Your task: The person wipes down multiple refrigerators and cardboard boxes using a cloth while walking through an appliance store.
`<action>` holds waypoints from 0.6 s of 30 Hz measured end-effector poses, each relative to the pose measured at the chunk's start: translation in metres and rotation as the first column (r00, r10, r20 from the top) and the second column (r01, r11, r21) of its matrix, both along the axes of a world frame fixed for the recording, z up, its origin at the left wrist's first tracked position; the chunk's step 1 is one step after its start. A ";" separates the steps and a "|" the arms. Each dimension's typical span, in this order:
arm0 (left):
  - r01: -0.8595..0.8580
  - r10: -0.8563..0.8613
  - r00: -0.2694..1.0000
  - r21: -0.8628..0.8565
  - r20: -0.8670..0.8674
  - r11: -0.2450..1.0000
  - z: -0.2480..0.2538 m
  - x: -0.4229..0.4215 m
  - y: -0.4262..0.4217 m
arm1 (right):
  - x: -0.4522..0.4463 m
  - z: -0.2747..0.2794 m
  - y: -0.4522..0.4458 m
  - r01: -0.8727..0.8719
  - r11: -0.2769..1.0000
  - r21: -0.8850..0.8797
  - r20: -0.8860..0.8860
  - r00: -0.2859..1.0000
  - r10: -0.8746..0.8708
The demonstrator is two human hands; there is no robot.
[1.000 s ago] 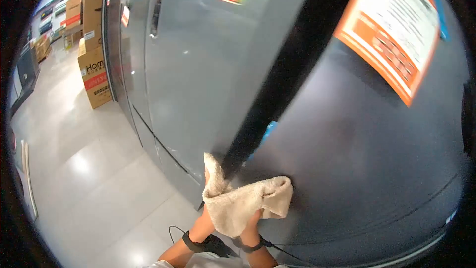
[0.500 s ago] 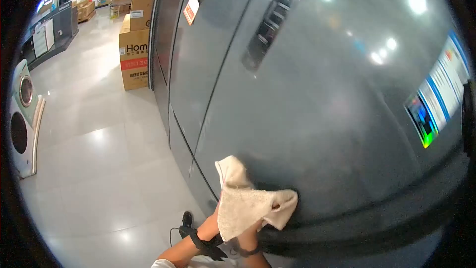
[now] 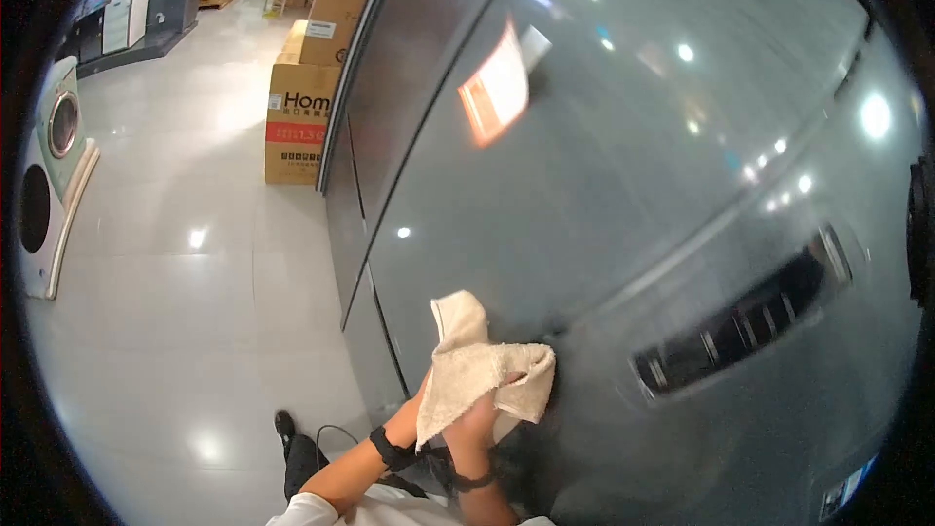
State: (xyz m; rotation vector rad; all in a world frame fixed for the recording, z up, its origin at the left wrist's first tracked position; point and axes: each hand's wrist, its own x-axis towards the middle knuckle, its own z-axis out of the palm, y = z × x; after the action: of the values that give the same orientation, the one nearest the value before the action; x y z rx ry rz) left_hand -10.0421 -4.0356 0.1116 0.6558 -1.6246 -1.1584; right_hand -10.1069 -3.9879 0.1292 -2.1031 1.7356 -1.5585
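A cream terry cloth (image 3: 463, 385) is bunched over both my hands in front of a dark grey glossy refrigerator (image 3: 584, 195). My right hand (image 3: 474, 426) grips the lower right part of the cloth, and a bit of a finger shows in a fold. My left hand (image 3: 421, 401) is on the cloth's left side, its fingers covered by the fabric. Whether the cloth touches the door is unclear. Above it, an orange-and-white tag (image 3: 499, 86) hangs on the door. To the right is a dark control panel (image 3: 735, 321) on another door.
Cardboard boxes (image 3: 300, 117) stand beyond the refrigerator's left end. Two front-loading machines (image 3: 60, 156) are at the far left. Shiny floor tiles (image 3: 214, 312) lie between them and the refrigerator, with a shoe (image 3: 283, 424) and a thin cable (image 3: 336, 431) low in view.
My view and body have shifted left along the refrigerator. The control panel has slid right and down in view, and the orange tag appears nearer. Both hands stay at the cloth.
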 end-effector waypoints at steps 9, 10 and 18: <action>0.085 -0.085 0.996 -0.002 -0.010 0.996 -0.007 0.084 -0.187 | 0.089 0.023 -0.179 0.234 0.971 0.042 0.104 0.966 -0.237; 0.103 -0.103 0.995 -0.003 -0.002 0.995 -0.006 0.098 -0.207 | 0.100 0.028 -0.203 0.232 0.972 0.024 0.107 0.967 -0.233; 0.182 -0.183 0.982 0.030 0.041 0.983 -0.020 0.176 -0.345 | 0.150 0.034 -0.344 0.276 0.957 0.094 0.245 0.925 -0.291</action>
State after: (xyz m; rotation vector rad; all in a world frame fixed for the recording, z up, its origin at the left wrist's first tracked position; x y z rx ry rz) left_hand -9.8661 -4.3806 0.0919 0.5609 -1.7376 -1.3077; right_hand -9.9571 -4.3316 0.1633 -1.5909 2.0261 -1.7296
